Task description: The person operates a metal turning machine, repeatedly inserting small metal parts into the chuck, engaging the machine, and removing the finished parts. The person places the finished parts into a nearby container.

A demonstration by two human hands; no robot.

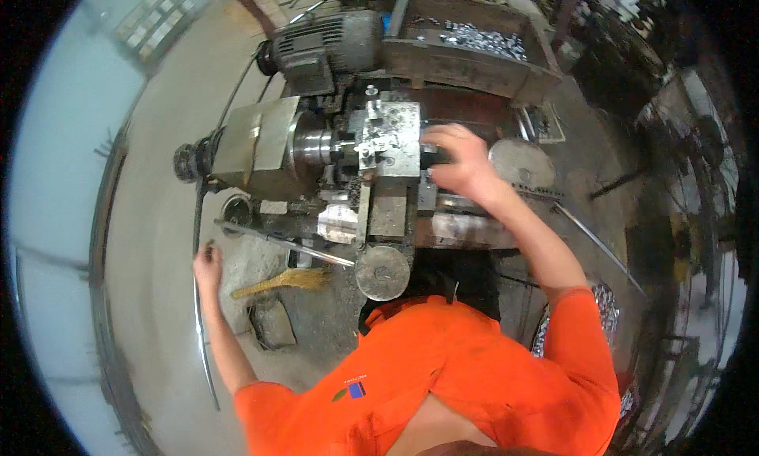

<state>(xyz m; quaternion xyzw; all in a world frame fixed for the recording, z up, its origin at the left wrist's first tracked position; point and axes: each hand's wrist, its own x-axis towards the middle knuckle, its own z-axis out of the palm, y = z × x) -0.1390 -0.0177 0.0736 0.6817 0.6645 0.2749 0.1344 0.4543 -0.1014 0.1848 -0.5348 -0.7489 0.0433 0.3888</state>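
My right hand (465, 163) reaches over a lathe, its fingers curled round a dark part (431, 154) on the right side of the metal tool block (399, 136). What that part is exactly lies hidden under the fingers. To the left of the block is the round chuck (311, 143), in front of the headstock (257, 147). My left hand (208, 268) hangs out at the left with its fingers curled in, next to a long thin metal bar (198, 314). Whatever it holds, if anything, is too small to make out.
An electric motor (336, 49) and a wooden box (474, 72) with shiny small metal pieces stand behind the lathe. Nearest me is a round handwheel (382, 272), with a metal rod (292, 246) slanting leftward from it. A straw brush (285, 280) lies below that rod.
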